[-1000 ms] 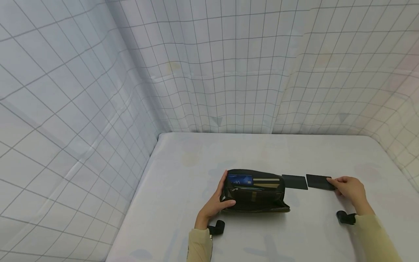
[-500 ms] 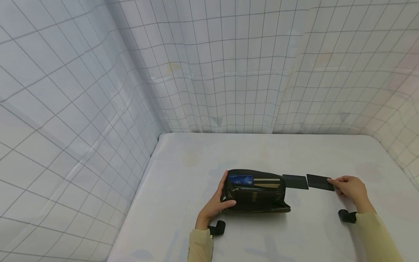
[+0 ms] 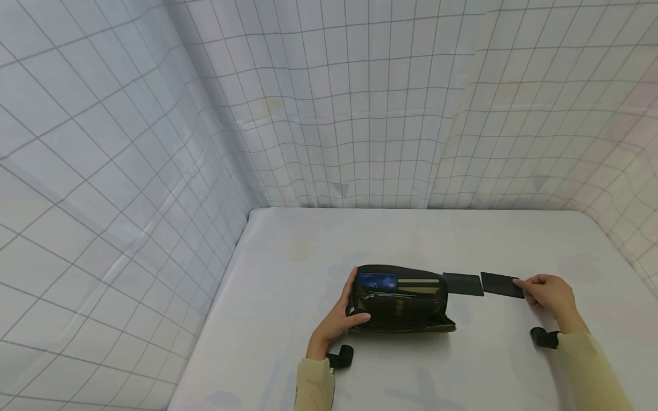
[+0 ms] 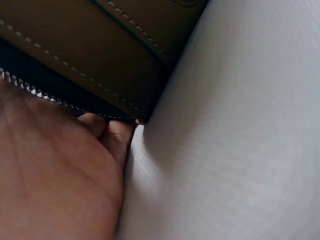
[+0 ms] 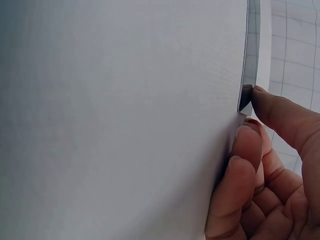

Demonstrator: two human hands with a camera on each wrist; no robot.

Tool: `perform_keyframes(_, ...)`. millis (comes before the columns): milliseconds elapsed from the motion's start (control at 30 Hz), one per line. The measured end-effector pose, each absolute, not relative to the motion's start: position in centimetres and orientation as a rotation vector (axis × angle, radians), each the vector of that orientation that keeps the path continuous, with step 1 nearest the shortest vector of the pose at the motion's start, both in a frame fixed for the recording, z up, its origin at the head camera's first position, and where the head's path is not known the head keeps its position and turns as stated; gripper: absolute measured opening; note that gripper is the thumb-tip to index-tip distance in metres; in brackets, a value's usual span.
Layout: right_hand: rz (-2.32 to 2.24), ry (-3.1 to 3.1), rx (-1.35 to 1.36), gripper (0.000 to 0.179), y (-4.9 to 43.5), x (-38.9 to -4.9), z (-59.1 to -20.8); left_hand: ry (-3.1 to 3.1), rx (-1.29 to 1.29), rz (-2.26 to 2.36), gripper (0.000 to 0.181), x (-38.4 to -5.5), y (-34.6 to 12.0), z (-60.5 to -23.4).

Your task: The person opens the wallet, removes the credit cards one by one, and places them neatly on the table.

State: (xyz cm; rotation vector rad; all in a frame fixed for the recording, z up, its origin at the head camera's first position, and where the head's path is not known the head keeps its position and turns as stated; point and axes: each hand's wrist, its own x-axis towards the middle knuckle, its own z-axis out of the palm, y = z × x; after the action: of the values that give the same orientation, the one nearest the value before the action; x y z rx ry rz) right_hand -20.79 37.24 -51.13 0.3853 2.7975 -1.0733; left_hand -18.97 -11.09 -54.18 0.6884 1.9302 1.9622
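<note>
Your left hand grips the open wallet's left end on the tabletop; your right hand pinches the edge of a dark card — a second dark card lies just beside the wallet; two out, blue card and others remain slotted.

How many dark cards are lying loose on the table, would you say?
2: one dark card beside the open wallet, another further right, touched by the right hand. More cards sit in wallet slots; some may be hidden.
</note>
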Motion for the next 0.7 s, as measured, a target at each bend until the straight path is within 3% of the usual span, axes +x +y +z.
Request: perform_keyframes(700, -1.05, 2.832, 0.363, 0.047, 37.23, -20.76, -51.36, 1.961, 0.735, 1.988, 0.101, -18.92, -10.91, -54.61)
